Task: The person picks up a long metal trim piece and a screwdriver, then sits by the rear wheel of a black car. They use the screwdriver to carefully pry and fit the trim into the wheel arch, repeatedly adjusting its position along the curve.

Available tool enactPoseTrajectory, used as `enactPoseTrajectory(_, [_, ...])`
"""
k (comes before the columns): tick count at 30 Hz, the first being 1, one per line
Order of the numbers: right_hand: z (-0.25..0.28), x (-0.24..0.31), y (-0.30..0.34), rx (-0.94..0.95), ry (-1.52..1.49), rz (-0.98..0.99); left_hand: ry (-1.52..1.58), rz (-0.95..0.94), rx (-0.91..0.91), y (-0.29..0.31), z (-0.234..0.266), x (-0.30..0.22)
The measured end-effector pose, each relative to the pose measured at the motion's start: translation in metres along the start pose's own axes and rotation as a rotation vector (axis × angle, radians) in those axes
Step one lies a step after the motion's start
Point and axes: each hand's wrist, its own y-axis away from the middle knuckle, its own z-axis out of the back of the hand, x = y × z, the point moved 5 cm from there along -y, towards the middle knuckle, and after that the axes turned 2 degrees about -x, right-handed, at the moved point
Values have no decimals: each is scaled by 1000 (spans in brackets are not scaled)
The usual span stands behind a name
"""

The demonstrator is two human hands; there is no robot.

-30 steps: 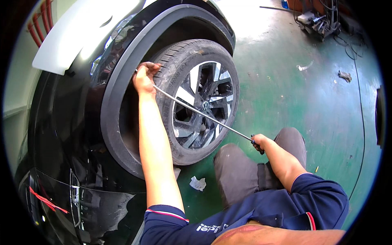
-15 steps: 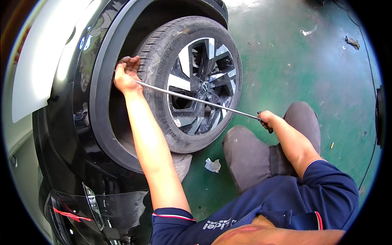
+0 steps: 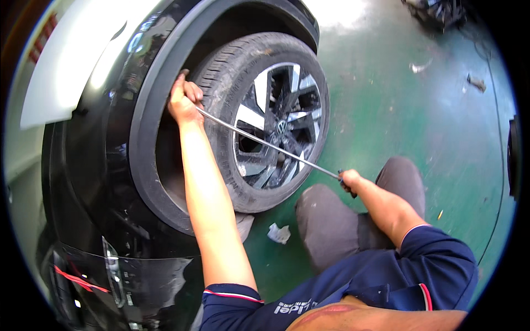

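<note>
A long thin metal T-handle wrench (image 3: 268, 144) slants across the face of the wheel (image 3: 281, 124). My right hand (image 3: 350, 181) is closed round its dark crosswise handle, above my knees. At the other end, my left hand (image 3: 186, 100) is in the gap between the tyre tread (image 3: 221, 69) and the black wheel arch trim (image 3: 144, 129). Its fingers are curled, with one pointing up along the arch edge. The shaft runs into this hand, and the hand hides its tip and whatever it meets.
The black car body (image 3: 91, 182) fills the left side, with red tape (image 3: 80, 278) low on it. On the green floor (image 3: 375, 105) lie a torn pale scrap (image 3: 279, 234), a small dark piece (image 3: 476, 83) and, far right, a dark bundle (image 3: 439, 12). My bent knees (image 3: 326, 220) are beside the wheel.
My view has shifted, so the wheel sits slightly lower. My right hand and the wrench handle have moved left and down in the picture. One left finger now points up.
</note>
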Motion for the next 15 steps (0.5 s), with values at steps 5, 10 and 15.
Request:
enactPoseTrajectory(5, [50, 168, 66, -523, 734, 655, 61, 21, 70, -2, -9, 0])
enactPoseTrajectory(10, [-30, 421, 449, -714, 444, 2075, 70, -3, 38, 0, 4, 4])
enactPoseTrajectory(15, [-169, 477, 640, -770, 857, 2584, 91, 2, -15, 1, 12, 3])
